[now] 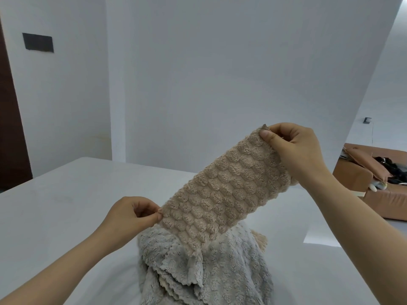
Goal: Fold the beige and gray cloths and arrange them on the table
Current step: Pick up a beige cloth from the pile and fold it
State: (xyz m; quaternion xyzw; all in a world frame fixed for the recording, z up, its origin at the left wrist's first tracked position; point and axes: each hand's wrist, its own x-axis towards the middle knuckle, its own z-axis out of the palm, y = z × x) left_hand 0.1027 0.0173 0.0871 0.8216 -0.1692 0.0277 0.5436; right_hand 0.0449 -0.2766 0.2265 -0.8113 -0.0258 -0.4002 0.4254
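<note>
My left hand (pixel 130 213) and right hand (pixel 293 146) pinch opposite ends of the folded beige cloth (pixel 224 186), its brown tag (pixel 265 127) by my right fingers (pixel 267 135) too small to read, above the gray cloth (pixel 198 265) heaped on the counter (pixel 66 190).

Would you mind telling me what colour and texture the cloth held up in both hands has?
Beige cloth with a raised scale-like texture; head view.

Pretty soft, even light, kinda cool and gray overall. The desk (pixel 66 205) has a pale sheen, with a brighter patch around 4 o'clock. Shadows are faint. Wide-angle lens tilts the wall (pixel 220 73) edges toward 3 o'clock, and everything's slightly soft.
</note>
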